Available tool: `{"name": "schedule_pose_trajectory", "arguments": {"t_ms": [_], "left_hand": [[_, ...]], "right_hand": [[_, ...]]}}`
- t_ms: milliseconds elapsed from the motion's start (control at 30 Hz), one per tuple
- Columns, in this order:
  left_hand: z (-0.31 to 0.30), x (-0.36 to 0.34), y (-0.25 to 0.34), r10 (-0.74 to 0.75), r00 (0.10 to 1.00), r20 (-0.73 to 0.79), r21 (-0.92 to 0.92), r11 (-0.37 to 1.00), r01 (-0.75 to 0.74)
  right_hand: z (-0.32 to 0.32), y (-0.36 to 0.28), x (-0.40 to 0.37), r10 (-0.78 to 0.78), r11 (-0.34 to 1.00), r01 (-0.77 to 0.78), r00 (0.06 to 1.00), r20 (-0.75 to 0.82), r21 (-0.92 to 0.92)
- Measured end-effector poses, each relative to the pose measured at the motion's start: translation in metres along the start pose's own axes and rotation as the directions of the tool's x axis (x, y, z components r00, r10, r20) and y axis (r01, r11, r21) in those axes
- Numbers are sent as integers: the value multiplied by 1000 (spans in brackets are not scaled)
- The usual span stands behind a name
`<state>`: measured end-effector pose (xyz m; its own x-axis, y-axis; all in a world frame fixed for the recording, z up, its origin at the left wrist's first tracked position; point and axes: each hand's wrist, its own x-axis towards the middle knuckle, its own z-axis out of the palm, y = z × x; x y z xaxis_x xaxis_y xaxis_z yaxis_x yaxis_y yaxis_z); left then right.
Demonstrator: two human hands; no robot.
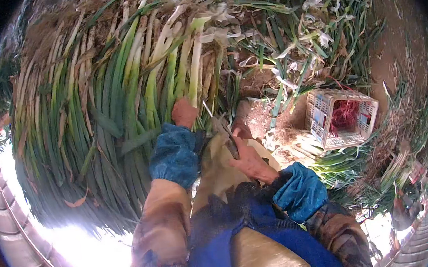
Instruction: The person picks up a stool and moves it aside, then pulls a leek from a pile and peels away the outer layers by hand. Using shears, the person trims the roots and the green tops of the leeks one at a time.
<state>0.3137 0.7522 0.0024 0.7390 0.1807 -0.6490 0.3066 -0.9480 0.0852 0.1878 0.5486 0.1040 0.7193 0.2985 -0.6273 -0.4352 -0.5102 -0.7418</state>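
My left hand (185, 113) is closed around the stalk of a green onion (196, 65) at the near right edge of a large pile of long green onions (112, 92). The onions' white stalks and roots lie toward the top, and their green leaves run toward the bottom left. In front of my body, my right hand (252, 162) is wrapped round a tool with a thin metal tip (207, 108). The tip points up and left, close to my left hand. My right palm hides part of the tool's handle.
A white plastic crate (321, 123) lies on its side at the right, with red twine (345, 114) in it. Peeled leaves and scraps (312, 31) cover the ground at the upper right. More green onions (336, 169) lie below the crate.
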Motion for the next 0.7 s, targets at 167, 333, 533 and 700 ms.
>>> {"name": "schedule_pose_trajectory", "arguments": {"t_ms": [167, 333, 533, 700], "left_hand": [[-13, -3, -25, 131, 983, 125, -536, 843, -45], [-33, -15, -44, 167, 978, 124, -790, 614, -4], [-5, 8, -73, 161, 980, 119, -862, 506, 21], [-12, 10, -74, 254, 967, 12, -758, 633, -157]], "right_hand": [[-18, -25, -21, 84, 988, -102, 985, 151, 116], [-13, -32, -8, -85, 990, 73, 992, 93, 119], [-9, -69, 0, 44, 999, -47, 995, 87, 27], [2, -86, -8, 204, 973, -186, 970, 132, -138]]}}
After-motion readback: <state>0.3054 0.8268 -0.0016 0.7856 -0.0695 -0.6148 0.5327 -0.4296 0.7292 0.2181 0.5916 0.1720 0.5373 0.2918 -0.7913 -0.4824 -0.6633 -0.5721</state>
